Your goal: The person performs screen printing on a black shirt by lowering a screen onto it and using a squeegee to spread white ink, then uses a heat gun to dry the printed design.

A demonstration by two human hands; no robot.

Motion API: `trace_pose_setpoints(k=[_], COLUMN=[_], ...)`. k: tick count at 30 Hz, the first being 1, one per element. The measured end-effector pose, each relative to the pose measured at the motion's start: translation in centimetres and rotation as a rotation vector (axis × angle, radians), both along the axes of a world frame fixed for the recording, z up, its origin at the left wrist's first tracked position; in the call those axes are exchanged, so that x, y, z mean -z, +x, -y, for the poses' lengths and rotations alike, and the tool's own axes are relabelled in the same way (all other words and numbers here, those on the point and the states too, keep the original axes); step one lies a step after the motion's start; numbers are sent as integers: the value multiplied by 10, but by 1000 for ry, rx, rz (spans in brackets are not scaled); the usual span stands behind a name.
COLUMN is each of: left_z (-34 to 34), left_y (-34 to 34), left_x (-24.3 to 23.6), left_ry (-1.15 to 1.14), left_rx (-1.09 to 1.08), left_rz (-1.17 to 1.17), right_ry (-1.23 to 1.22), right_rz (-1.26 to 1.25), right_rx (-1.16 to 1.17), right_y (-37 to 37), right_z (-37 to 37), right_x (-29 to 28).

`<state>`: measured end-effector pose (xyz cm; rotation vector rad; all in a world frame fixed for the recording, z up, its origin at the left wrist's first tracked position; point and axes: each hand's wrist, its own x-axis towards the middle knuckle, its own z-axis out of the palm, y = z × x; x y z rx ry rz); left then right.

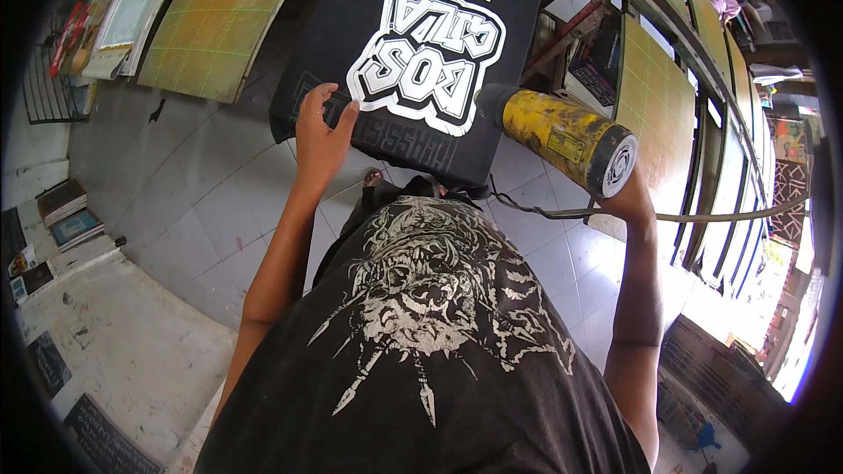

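Black printed fabric lies stretched over a flat board in front of me. It bears a large white lettered print. My left hand rests at the fabric's near left part, thumb and fingers apart, holding nothing. In my right hand is a yellow and black heat gun, its dark nozzle over the right edge of the print. The gun's body hides the grip and most of the right fingers. A grey cord runs past the right hand.
Yellowish flat boards stand on the left, with another board on the right beside metal rails. Books sit by a pale stained ledge at left. The floor is grey tile. A dark box lies under the right rails.
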<state>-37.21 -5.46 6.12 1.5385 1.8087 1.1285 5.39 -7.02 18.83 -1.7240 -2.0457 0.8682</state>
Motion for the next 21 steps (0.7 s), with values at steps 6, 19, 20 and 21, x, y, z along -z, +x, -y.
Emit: trace_pose_setpoints(k=[6, 19, 20, 21], left_z=[-4, -23, -24, -24], left_y=[-12, -25, -26, -25], left_x=[13, 58, 61, 62], left_ry=[31, 163, 156, 158], left_rx=[56, 207, 212, 217], left_rz=[-195, -470, -476, -493], right_ry=[-60, -185, -187, -191], right_rz=[-6, 76, 82, 92], right_rx=[-88, -200, -212, -201], right_y=[-26, -85, -88, -90], right_z=[-11, -43, -44, -46], right_x=[-28, -51, -51, -49])
